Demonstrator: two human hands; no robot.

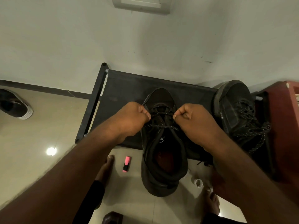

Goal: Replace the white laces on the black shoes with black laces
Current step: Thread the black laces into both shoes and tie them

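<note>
A black shoe (163, 152) stands on the front edge of a black fabric rack (126, 88), heel toward me. A black speckled lace (161, 113) crosses its upper eyelets. My left hand (131, 117) grips one end of the lace at the shoe's left side, and a tip of lace sticks up past its fingers. My right hand (195, 118) pinches the other end at the shoe's right side. A second black shoe (237, 109) with a black speckled lace lies on the rack's right end.
A pink highlighter (126, 164) and a small roll of tape (198, 182) lie on the tiled floor near my bare feet. Another dark shoe (15, 105) sits at the far left. A dark red cabinet (286, 126) stands at the right, against the white wall.
</note>
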